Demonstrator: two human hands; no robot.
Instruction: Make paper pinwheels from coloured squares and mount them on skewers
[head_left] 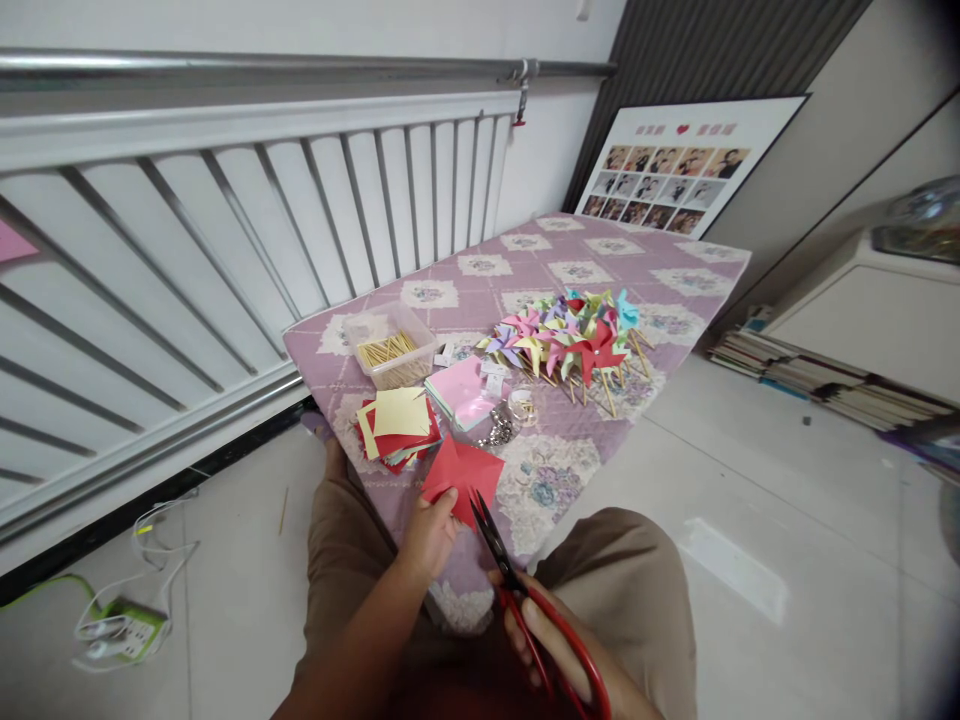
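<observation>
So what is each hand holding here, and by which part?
The left hand holds the red paper by its near edge; the right hand holds the scissors by their red handles, blades at the paper.

Seen inside a home bedroom: low bed under a lilac quilted cover (600, 270), white slatted rail (300, 230) alongside, photo collage board (679, 165) propped against the wall, books (787, 365) stacked on pale floor tiles (750, 520).

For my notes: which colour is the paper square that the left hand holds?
Red; the head view shows the paper square in the left hand best.
</observation>
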